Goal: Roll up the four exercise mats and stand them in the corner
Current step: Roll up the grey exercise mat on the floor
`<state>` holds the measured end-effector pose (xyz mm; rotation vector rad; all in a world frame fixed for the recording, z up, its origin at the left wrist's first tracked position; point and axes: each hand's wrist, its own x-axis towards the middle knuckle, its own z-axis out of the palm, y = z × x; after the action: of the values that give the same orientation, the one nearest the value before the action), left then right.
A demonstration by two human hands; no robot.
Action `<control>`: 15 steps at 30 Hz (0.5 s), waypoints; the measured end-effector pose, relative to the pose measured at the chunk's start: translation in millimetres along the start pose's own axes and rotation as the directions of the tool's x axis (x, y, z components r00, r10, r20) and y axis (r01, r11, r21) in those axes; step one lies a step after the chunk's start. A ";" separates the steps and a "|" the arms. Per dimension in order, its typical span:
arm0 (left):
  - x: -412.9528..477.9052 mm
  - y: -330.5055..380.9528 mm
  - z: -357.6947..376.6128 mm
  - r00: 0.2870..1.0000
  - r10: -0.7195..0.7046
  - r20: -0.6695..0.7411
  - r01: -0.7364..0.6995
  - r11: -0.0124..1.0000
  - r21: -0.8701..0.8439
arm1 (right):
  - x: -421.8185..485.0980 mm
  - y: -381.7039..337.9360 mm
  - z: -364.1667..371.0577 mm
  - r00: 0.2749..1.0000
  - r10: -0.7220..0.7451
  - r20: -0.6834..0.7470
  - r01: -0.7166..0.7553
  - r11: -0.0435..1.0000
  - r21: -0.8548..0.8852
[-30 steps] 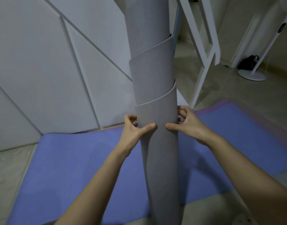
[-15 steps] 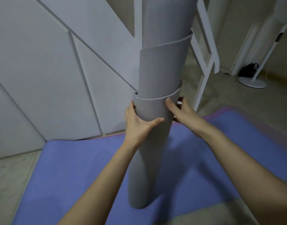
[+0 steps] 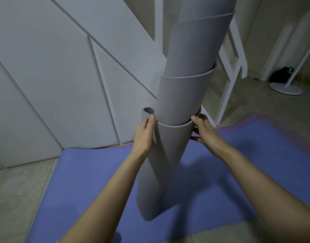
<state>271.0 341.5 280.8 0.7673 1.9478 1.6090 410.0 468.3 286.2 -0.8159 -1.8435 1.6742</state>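
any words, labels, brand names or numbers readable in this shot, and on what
None can be read.
Grey rolled mat, gripped by the left hand and right hand: plain, no print visible.
Blue mat: no marking visible.
Fan stand: a dark panel at the frame's right edge, cut off and too small to read.

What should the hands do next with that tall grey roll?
Probably push the inner layers down level. The tall grey rolled foam mat has telescoped upward in steps, and both the left hand and right hand grip its outer layer's rim above the flat blue mat.
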 end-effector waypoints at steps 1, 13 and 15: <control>-0.2 -0.7 -1.1 1.000 0.004 -0.003 -0.004 1.000 -0.001 | -0.6 -2.0 1.2 1.000 -0.015 0.003 0.015 1.000 -0.002; -3.3 -2.8 -28.1 0.979 -0.148 -0.140 0.127 0.980 -0.152 | 11.5 -22.0 29.9 0.998 -0.041 0.055 0.039 0.999 0.037; -2.9 -3.4 -36.3 0.978 -0.135 -0.162 0.114 0.985 -0.132 | 13.0 -32.7 37.0 0.998 -0.042 0.046 0.042 0.999 0.004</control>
<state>247.8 313.4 284.1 0.4632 1.9492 1.7472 371.4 450.5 314.6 -0.7380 -1.8757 1.6824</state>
